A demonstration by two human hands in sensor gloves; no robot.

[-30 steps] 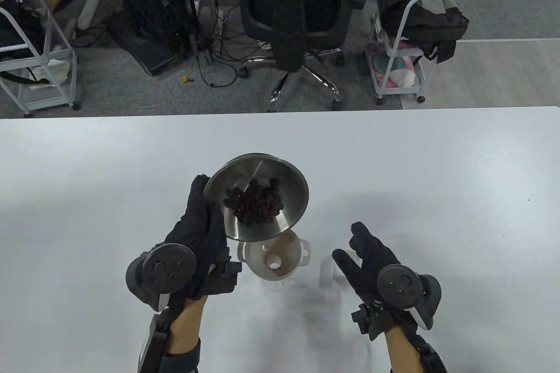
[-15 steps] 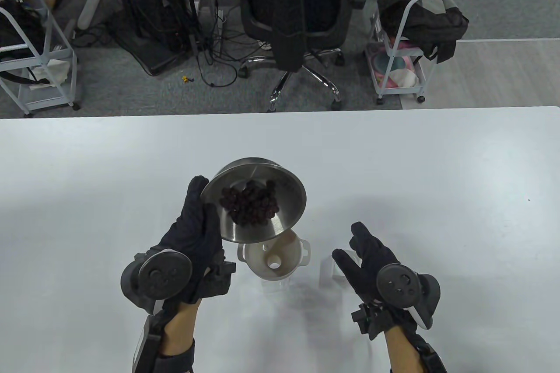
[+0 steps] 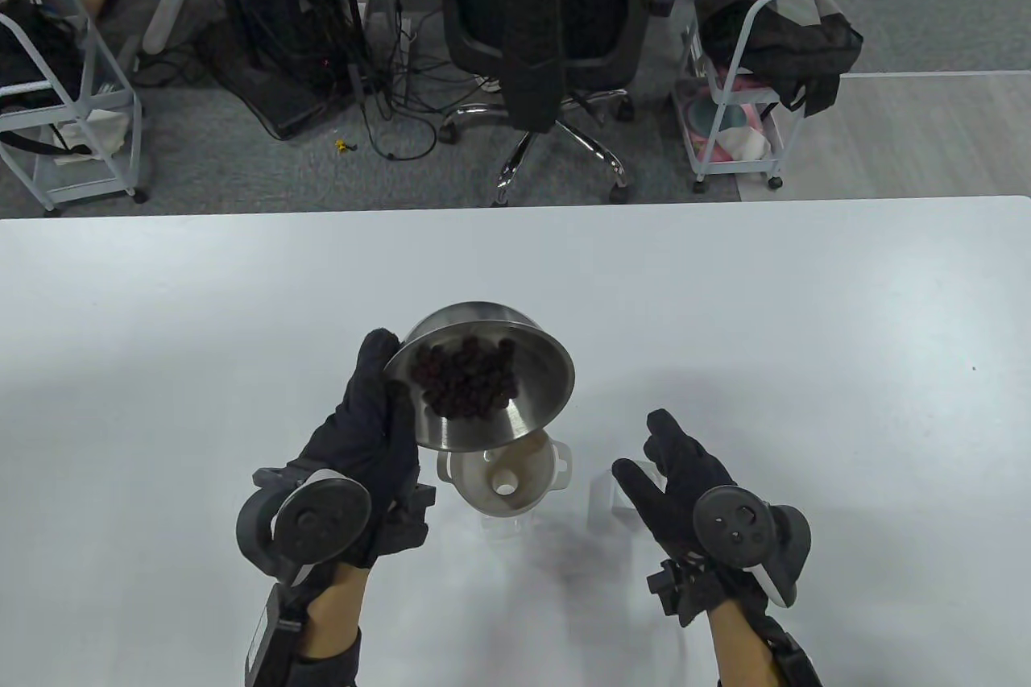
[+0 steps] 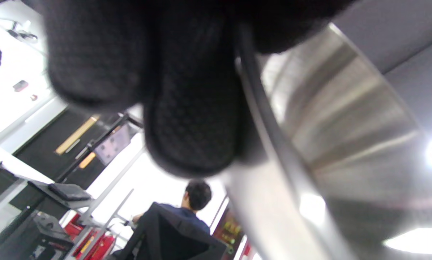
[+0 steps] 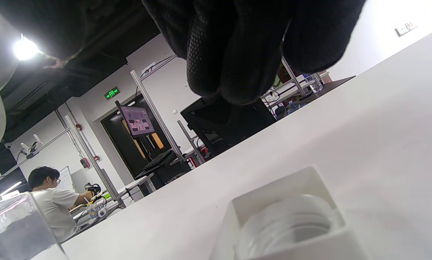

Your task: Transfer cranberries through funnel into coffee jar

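My left hand (image 3: pixel 372 429) grips a steel bowl (image 3: pixel 532 405) by its left rim and holds it tilted over a white funnel (image 3: pixel 503 482). Dark cranberries (image 3: pixel 463 379) are heaped inside the bowl. The funnel sits on a clear jar (image 3: pixel 503 523), which is mostly hidden under it. In the left wrist view my gloved fingers (image 4: pixel 190 108) clamp the bowl's rim (image 4: pixel 270 137). My right hand (image 3: pixel 685 482) hovers open and empty to the right of the funnel, over a white square lid (image 3: pixel 616 495). The lid lies upside down in the right wrist view (image 5: pixel 291 216).
The white table (image 3: pixel 805 316) spreads wide on all sides of the jar. An office chair (image 3: pixel 548 35) and carts stand beyond its far edge. A corner of the clear jar shows at the lower left of the right wrist view (image 5: pixel 17 227).
My left hand has shifted the bowl slightly nearer and to the right and tilted it more. The cranberries have slid toward its lower side. My right hand has not moved.
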